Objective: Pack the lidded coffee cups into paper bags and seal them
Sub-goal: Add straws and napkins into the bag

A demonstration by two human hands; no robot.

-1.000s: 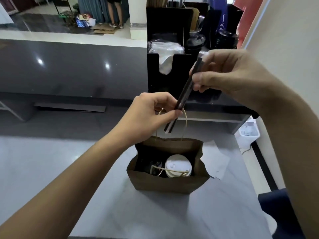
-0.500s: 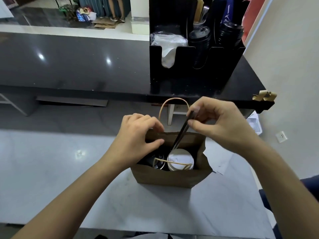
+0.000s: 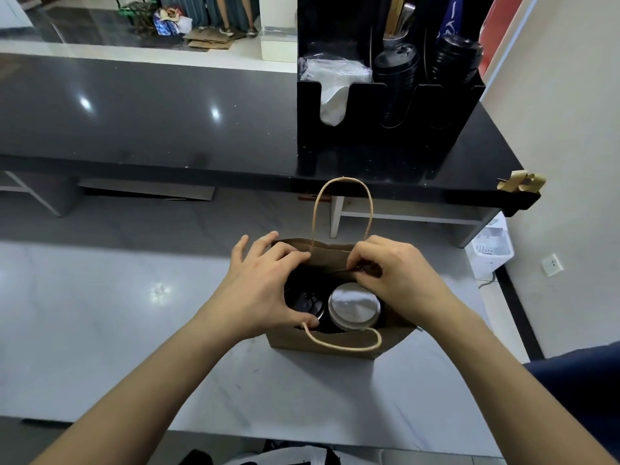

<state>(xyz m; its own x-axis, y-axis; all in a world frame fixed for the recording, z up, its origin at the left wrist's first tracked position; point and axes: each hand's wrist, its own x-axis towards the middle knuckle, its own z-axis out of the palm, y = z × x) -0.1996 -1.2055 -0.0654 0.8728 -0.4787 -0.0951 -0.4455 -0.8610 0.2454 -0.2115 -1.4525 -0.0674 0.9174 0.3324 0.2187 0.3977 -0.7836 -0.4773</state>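
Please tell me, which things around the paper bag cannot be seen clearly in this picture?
- Head view: the dark stick at the right hand is mostly hidden by its fingers.
- The black-lidded cup is partly covered by the left hand.
- Both cup bodies are hidden by the paper bag walls.

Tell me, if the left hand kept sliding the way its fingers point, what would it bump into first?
The left hand points away from the person, fingers spread at the paper bag's left rim. Going straight on, it would probably meet the bag's far wall first, near the upright handle. Depth is hard to judge.
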